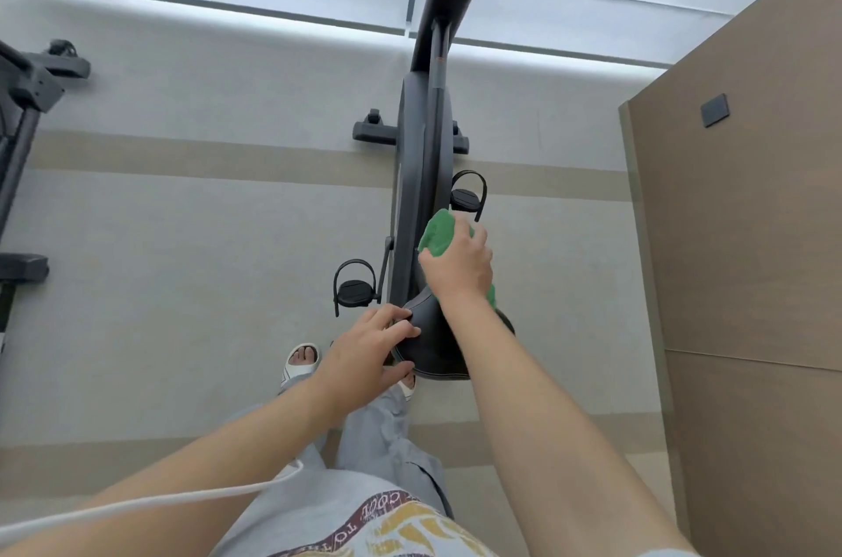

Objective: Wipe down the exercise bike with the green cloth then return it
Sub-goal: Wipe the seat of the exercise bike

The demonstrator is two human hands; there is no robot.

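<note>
Just right of the frame's centre, the right hand grips the bunched green cloth and presses it against the exercise bike where the dark frame meets the nose of the saddle. Green shows above the knuckles and again below the wrist. The left hand, lower centre, lies on the saddle's left edge with fingers nearly straight and thumb underneath, seemingly steadying it. The risks from here look small: a loose tail of cloth could snag the right pedal just above the hand, and a hard push could turn the saddle or rock the bike, since the person leans in on sandalled feet beside the left pedal
</note>
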